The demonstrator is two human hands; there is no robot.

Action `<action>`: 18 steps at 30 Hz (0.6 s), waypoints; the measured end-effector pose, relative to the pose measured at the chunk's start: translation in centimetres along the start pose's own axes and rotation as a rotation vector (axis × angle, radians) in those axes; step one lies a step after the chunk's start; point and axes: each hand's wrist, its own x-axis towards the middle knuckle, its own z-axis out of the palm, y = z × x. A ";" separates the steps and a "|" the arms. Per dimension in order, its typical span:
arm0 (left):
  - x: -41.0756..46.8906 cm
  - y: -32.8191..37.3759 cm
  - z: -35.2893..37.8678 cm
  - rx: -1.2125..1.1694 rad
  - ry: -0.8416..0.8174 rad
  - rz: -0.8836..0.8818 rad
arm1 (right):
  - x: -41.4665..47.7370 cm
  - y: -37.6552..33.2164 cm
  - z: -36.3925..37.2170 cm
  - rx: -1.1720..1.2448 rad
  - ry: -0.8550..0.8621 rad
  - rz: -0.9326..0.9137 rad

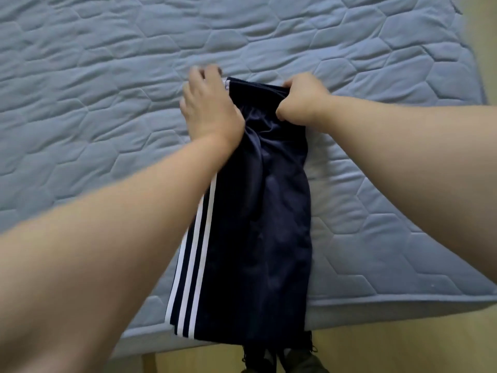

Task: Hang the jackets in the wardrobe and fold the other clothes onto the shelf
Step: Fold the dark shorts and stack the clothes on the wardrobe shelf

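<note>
A blue quilted mattress (107, 117) fills most of the frame, and on it, at centre, a pair of navy track trousers (255, 238) is laid out. The long axis runs from the upper centre down to the bottom edge, where the near end is draped over the mattress edge above the wooden floor (403, 345). The far end is flanked by both hands, so a fold toward the bottom of the frame is judged to be next. Both forearms are stretched forward. The right corner is gripped by the right hand (304, 100) with curled fingers. The left hand (209, 109) is laid flat on the left corner, fingers extended though blurred. Three white stripes (193, 259) are seen along the left edge.
</note>
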 end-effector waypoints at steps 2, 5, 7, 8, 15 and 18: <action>-6.5 0.7 0.9 0.049 0.112 0.097 | -0.5 -0.1 -0.1 -0.032 0.024 -0.015; -15.2 0.8 3.2 0.077 -0.029 0.056 | -1.8 -1.1 -0.3 -0.013 0.046 -0.045; -17.6 0.3 4.6 0.103 -0.210 -0.142 | -2.9 -1.6 -0.5 0.027 0.032 -0.096; -17.7 -0.1 5.2 0.101 -0.259 -0.214 | -3.4 -1.8 -0.7 0.044 0.032 -0.130; -14.5 -0.9 6.9 0.149 -0.445 -0.333 | -7.8 -2.1 0.1 0.029 0.015 -0.412; -14.9 -1.5 6.5 0.092 -0.497 -0.312 | -11.7 -1.4 0.4 -0.008 0.072 -0.530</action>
